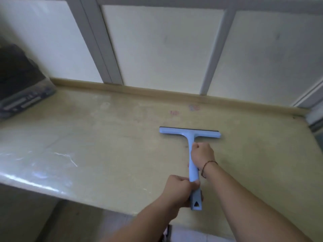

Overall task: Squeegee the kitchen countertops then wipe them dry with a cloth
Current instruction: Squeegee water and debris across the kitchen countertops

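Note:
A light blue squeegee point(190, 133) lies with its dark rubber blade on the beige countertop point(113, 137), right of centre, its handle pointing back toward me. My right hand point(202, 155) grips the upper part of the handle just below the blade head. My left hand point(180, 189) grips the lower end of the handle near the front edge of the counter. No cloth is in view.
A dark appliance point(21, 81) sits on the counter at the far left. White panels with grey frames point(162, 46) rise behind a raised beige back ledge point(157, 92). Pale streaks and faint pink marks point(193, 107) show on the surface. The counter's glossy front edge runs lower left.

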Demonstrator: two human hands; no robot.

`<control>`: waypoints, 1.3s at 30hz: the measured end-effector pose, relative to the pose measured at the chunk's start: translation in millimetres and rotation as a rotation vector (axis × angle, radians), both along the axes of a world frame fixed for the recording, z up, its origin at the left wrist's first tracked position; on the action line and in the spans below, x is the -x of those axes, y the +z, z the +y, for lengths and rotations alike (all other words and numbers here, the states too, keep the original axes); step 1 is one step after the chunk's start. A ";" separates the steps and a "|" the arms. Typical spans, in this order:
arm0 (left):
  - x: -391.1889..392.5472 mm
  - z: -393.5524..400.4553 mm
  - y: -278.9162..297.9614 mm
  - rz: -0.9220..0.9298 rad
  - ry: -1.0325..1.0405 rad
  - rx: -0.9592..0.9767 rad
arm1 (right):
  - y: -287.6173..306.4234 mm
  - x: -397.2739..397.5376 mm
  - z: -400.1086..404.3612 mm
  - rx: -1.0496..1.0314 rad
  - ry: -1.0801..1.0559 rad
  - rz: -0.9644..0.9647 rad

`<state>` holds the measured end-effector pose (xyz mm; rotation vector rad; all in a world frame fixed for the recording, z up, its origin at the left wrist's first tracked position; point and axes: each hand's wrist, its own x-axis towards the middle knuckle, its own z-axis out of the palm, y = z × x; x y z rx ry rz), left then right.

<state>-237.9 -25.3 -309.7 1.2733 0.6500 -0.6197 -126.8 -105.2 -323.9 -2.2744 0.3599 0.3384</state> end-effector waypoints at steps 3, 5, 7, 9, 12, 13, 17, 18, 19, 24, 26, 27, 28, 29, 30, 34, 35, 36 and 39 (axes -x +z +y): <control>50.9 -6.6 0.8 0.028 0.007 -0.004 | -4.2 52.5 -5.5 -0.001 0.008 0.008; 82.5 -9.0 3.9 0.053 0.029 0.005 | -5.9 86.7 -8.4 -0.009 0.010 0.018; 109.9 -10.9 5.9 0.065 0.013 0.001 | -5.5 116.1 -11.5 -0.015 0.010 0.015; 134.2 -12.9 7.6 0.067 -0.024 -0.017 | -2.0 141.3 -15.4 -0.004 0.018 0.020; 164.4 -14.6 10.4 0.072 -0.015 -0.037 | 1.8 173.4 -20.1 -0.007 0.016 0.031; 172.9 -15.3 12.0 0.076 -0.008 -0.040 | 1.9 183.4 -20.6 -0.011 0.016 0.040; 195.2 -17.3 19.3 0.071 0.000 -0.061 | -0.9 204.3 -21.1 -0.016 -0.001 0.057; 195.8 -17.2 20.7 0.065 0.007 -0.066 | -0.5 203.6 -21.0 -0.027 -0.002 0.067; 194.7 -16.6 22.1 0.062 0.006 -0.071 | 1.4 201.4 -20.9 -0.042 -0.004 0.076; 172.0 -19.3 31.2 0.052 -0.044 -0.049 | 8.6 179.4 -36.8 -0.092 -0.018 0.093; 150.3 -29.3 30.9 0.017 -0.065 -0.057 | 5.9 159.7 -48.3 -0.117 -0.065 0.057; 136.7 -37.0 30.5 -0.002 -0.078 -0.056 | 5.5 146.7 -55.4 -0.129 -0.084 0.039; 121.3 -45.9 28.9 -0.015 -0.090 -0.049 | 4.4 131.6 -64.2 -0.136 -0.100 0.020; 104.6 -55.7 27.1 -0.026 -0.098 -0.040 | 5.7 115.3 -73.5 -0.124 -0.112 0.012; 85.0 -66.8 25.2 -0.034 -0.105 -0.030 | 7.6 96.0 -85.3 -0.099 -0.119 -0.010; 6.3 -101.9 26.0 -0.045 -0.115 0.011 | 13.0 15.4 -122.8 -0.040 -0.125 -0.056; -14.5 -108.5 25.5 -0.048 -0.110 0.016 | 14.2 -5.5 -128.6 -0.017 -0.123 -0.065; -35.1 -114.5 24.9 -0.052 -0.107 0.017 | 11.3 -27.1 -134.6 0.004 -0.119 -0.081; -90.1 -127.6 21.8 -0.056 -0.095 0.012 | 8.1 -83.1 -146.3 0.037 -0.117 -0.088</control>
